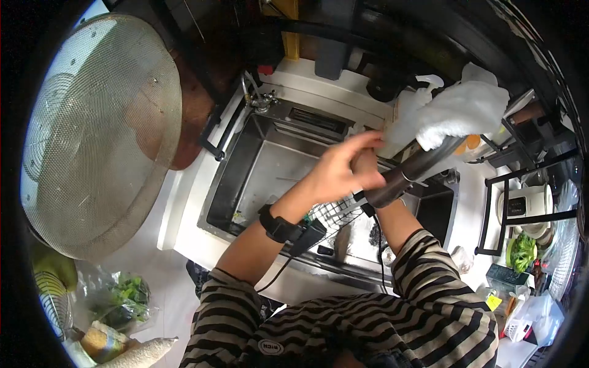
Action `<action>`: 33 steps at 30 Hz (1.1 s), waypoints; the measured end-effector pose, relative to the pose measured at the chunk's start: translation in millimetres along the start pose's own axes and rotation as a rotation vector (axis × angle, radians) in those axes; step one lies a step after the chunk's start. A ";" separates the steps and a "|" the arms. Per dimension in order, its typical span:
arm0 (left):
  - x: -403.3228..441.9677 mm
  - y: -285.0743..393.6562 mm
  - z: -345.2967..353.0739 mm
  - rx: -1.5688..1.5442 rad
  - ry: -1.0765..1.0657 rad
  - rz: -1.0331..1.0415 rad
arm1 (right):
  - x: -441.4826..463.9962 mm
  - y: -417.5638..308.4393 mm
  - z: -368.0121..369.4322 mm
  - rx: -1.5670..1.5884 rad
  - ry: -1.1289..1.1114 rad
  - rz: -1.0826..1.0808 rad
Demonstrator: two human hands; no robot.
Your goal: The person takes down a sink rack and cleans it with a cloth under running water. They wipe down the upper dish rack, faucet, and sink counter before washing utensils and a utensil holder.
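My left hand [337,168], with a black watch [279,226] on its wrist, reaches across over the sink. Its fingers are apart and a little blurred. Close beside it, my right hand [367,162] is closed around the dark handle [402,181] of what looks like a pan; the handle hides most of this hand. The pan's dark curved edge [445,149] shows edge-on toward the upper right. White, cloth-like material [463,107] covers or stands just behind that edge; I cannot tell which. Beneath the hands, a black wire rack [336,213] lies in the sink.
The steel sink [261,165] has a tap [262,101] at its back left corner. A large mesh strainer [101,135] hangs close at the left. Bagged greens [126,300] lie lower left. A black metal shelf [534,221] with kitchen items stands at the right.
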State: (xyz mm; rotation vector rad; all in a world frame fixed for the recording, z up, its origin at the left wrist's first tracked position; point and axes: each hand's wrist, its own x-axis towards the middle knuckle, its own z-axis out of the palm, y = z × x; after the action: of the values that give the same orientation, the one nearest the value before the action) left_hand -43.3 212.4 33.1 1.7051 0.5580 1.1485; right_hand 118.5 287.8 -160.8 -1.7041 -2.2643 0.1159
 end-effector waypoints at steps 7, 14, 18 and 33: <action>14.3 26.6 39.8 0.432 0.104 0.050 | -21.3 -46.7 -67.5 0.636 0.122 -0.001; 17.6 22.0 -0.5 0.365 0.061 -0.071 | 53.4 -8.7 0.6 0.506 0.120 -0.296; 20.3 19.5 -24.6 0.318 -0.034 -0.172 | 115.1 -18.0 48.1 1.034 0.117 -0.191; 27.4 19.7 -52.4 0.407 -0.137 -0.126 | 138.5 -78.6 82.3 1.069 -0.026 -0.763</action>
State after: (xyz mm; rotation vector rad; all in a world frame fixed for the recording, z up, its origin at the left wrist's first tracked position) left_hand -79.9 249.5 67.3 2.0424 0.8435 0.8592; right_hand -12.3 406.0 -193.2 -0.2871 -2.0482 0.9454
